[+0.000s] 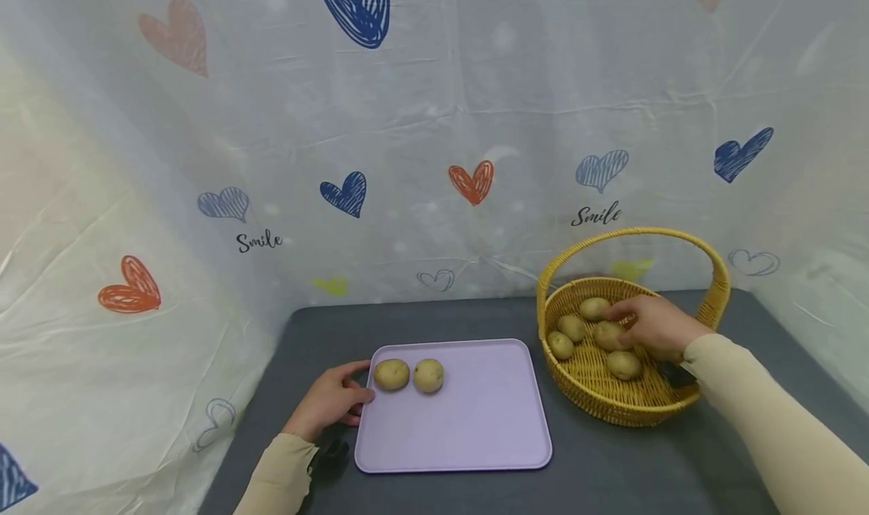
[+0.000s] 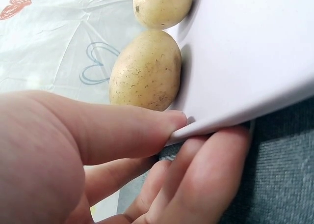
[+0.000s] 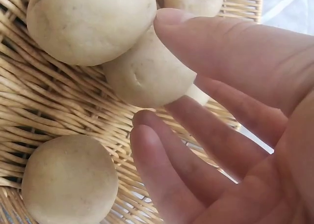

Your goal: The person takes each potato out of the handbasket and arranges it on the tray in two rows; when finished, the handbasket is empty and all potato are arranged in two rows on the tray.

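Observation:
A lilac tray (image 1: 468, 424) lies on the dark table, bearing two potatoes, one (image 1: 391, 375) by its left edge and the other (image 1: 428, 376) just right of it. My left hand (image 1: 327, 400) pinches the tray's left rim, thumb (image 2: 147, 133) on top and fingers underneath. Inside the yellow wicker basket (image 1: 604, 409), my right hand (image 1: 658, 325) reaches over several potatoes. Its thumb and fingers are spread on either side of a potato (image 3: 149, 74), with the thumb tip (image 3: 171, 17) right at it. Another potato (image 3: 71, 180) sits below the fingers in the right wrist view.
The basket's tall arched handle (image 1: 634, 232) rises above my right hand. Behind the table (image 1: 326, 323) hangs a pale sheet (image 1: 407, 123) printed with hearts. A strip of bare tabletop (image 1: 546, 379) separates tray and basket.

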`<state>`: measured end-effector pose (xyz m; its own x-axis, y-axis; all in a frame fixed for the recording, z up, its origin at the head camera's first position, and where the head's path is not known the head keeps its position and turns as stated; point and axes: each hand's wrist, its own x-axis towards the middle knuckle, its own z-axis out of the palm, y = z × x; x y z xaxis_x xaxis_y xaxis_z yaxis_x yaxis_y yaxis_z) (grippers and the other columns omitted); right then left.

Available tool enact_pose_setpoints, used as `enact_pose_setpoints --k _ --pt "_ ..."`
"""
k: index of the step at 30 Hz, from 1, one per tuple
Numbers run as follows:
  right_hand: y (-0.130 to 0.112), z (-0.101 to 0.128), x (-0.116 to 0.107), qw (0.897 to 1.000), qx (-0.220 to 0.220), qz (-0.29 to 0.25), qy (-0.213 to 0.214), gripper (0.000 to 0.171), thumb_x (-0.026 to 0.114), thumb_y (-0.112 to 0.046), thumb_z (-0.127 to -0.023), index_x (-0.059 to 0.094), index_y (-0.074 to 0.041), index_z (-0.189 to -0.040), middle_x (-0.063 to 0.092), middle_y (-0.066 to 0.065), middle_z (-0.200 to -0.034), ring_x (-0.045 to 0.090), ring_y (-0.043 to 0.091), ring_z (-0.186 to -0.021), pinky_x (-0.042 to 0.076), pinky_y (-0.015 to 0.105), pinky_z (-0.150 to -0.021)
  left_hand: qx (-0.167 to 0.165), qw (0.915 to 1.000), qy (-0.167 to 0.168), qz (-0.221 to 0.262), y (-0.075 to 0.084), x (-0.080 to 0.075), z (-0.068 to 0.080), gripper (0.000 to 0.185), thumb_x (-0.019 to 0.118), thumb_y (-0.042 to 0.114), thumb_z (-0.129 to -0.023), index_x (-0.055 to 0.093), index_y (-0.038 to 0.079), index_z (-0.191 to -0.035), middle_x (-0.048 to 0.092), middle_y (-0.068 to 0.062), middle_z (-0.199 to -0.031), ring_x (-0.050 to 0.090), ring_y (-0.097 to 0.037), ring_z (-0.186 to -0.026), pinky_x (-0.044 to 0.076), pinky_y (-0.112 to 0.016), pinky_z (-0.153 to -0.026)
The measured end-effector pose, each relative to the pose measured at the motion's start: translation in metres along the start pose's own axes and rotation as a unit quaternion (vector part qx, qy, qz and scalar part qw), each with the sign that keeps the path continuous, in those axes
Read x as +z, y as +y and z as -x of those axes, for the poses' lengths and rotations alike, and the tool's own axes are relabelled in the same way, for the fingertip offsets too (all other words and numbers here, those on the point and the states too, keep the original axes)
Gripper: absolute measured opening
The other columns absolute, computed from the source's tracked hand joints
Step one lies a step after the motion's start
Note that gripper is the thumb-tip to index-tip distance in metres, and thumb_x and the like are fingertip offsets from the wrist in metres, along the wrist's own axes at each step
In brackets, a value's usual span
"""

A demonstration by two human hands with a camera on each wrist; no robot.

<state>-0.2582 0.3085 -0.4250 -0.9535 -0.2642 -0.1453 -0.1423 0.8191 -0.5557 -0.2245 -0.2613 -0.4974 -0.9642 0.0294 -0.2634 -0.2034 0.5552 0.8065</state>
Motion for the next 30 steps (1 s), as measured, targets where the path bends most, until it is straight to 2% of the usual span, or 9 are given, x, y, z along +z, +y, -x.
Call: enact_pose_setpoints --k 8,14,21,25,30 --pt "0.002 -0.006 -0.001 1.000 0.013 0.000 -0.014 0.061 0.083 -0.013 -0.086 0.067 0.002 -0.143 0.063 0.029 -0.148 0.050 0.057 -0.141 0.048 0.069 -0.111 0.004 1.0000 -0.001 0.002 0.000 0.001 -0.002 0.066 0.082 0.008 -0.092 0.060 0.010 -0.154 0.071 -0.013 -0.092 0.069 -0.021 -0.067 0.066 -0.038 -0.059" --pt "0.004 -0.008 0.002 0.999 0.023 -0.026 -0.017 0.066 0.084 -0.011 -0.084 0.065 0.005 -0.145 0.058 0.031 -0.152 0.049 0.055 -0.143 0.048 0.066 -0.113 0.007 1.0000 -0.003 0.000 -0.001 0.002 -0.002 0.065 0.082 0.008 -0.092 0.060 0.010 -0.153 0.070 -0.012 -0.091 0.069 -0.021 -0.067 0.066 -0.038 -0.059" --pt "0.004 -0.010 0.003 1.000 0.005 -0.023 -0.009 0.064 0.085 -0.007 -0.082 0.065 0.010 -0.141 0.063 0.032 -0.144 0.054 0.055 -0.137 0.049 0.068 -0.110 0.004 0.9999 -0.006 0.010 -0.002 0.002 -0.003 0.067 0.083 0.008 -0.091 0.059 0.009 -0.154 0.071 -0.013 -0.092 0.069 -0.020 -0.066 0.066 -0.037 -0.059" --pt "0.001 -0.009 -0.001 1.000 -0.007 0.008 0.008 0.061 0.086 -0.014 -0.084 0.069 0.005 -0.139 0.069 0.028 -0.137 0.058 0.054 -0.133 0.051 0.069 -0.107 0.001 0.9999 -0.007 0.010 -0.003 0.002 -0.002 0.067 0.083 0.008 -0.091 0.059 0.009 -0.154 0.071 -0.012 -0.092 0.069 -0.020 -0.066 0.066 -0.037 -0.060" --pt "-0.012 -0.001 -0.006 0.999 -0.021 0.028 0.041 0.058 0.087 -0.028 -0.090 0.071 0.000 -0.138 0.072 0.024 -0.134 0.067 0.047 -0.121 0.057 0.064 -0.098 0.000 0.9999 -0.010 0.008 -0.001 0.000 -0.001 0.067 0.082 0.007 -0.092 0.059 0.008 -0.154 0.071 -0.013 -0.092 0.070 -0.021 -0.067 0.066 -0.038 -0.060"
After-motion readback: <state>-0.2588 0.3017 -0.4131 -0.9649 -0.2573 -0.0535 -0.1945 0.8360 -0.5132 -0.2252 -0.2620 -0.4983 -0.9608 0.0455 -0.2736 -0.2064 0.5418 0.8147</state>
